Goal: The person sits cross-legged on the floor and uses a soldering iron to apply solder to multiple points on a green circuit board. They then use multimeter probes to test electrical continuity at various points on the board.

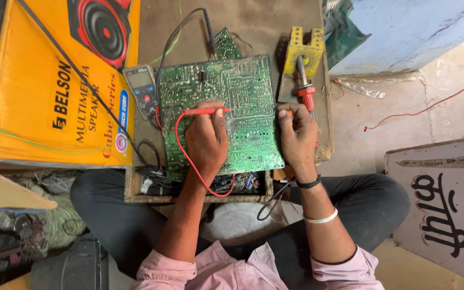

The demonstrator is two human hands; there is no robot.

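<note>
Red probe [206, 111] in left hand [206, 140] touches circuit board [243, 91].

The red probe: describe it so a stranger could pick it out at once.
Start at the large green circuit board on the low wooden table. The left hand rests on the board and holds the red probe flat, tip pointing right. Unlike the red-handled soldering iron in the yellow stand, it trails a thin red wire.
</note>
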